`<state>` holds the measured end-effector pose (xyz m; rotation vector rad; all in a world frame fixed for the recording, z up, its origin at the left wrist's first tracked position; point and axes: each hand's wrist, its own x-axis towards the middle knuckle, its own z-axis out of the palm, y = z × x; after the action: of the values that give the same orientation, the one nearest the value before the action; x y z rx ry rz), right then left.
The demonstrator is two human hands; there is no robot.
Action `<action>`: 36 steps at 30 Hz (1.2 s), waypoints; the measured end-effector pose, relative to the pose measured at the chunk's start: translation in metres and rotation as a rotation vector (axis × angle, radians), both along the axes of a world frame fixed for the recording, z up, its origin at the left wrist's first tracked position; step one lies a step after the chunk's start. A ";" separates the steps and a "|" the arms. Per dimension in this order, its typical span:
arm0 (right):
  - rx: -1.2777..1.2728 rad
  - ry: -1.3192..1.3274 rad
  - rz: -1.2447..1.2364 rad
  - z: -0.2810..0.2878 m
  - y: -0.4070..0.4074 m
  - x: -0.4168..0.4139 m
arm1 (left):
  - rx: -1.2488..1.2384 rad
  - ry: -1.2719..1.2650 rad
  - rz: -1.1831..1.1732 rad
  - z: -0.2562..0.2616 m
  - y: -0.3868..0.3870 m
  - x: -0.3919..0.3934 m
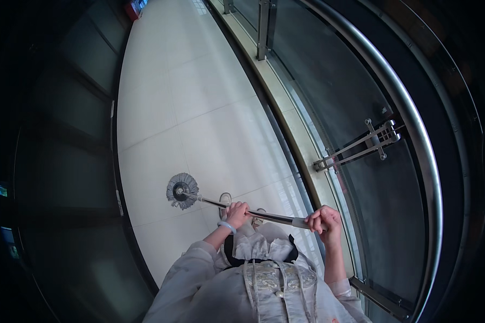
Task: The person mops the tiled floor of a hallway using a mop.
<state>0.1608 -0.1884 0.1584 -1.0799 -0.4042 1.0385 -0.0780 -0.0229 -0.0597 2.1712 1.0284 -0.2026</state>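
Observation:
My left hand [237, 214], with a pale bangle at its wrist, grips the metal handle of a mop [273, 217] partway along. Up at the handle's white end grip [301, 222], my right hand [325, 223] is closed around it. The handle slants across in front of my body, down to the left. Its round mop head [182, 191], with grey strands around a dark disc, lies on the light tiled floor [194, 133], left of my shoes [225, 200].
Along the right runs a glass balustrade with metal posts [262, 30] and a curved steel handrail [422, 133], set on a pale ledge [285, 111]. Dark panels [68, 161] line the left side. A red object [131, 11] stands at the corridor's far left.

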 end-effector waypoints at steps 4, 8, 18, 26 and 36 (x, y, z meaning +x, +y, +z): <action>-0.053 0.048 0.201 -0.016 0.040 -0.066 | 0.024 0.039 0.310 -0.021 0.014 -0.073; -0.037 -0.040 0.127 0.000 0.046 -0.082 | -0.004 -0.023 0.308 -0.024 0.025 -0.084; 0.299 -0.662 -0.376 0.161 -0.067 -0.020 | -0.242 -0.544 -0.258 0.104 -0.064 0.100; 0.238 -0.835 -0.612 0.192 -0.094 -0.042 | -0.311 -0.875 -0.480 0.122 -0.080 0.165; 0.360 -0.635 -0.156 0.157 -0.058 0.025 | -0.050 -0.661 -0.196 0.100 -0.062 0.104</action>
<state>0.1859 -0.2464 0.3158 -1.0741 -0.9612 0.4374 0.0265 -0.0851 0.0399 2.0662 0.4303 0.3776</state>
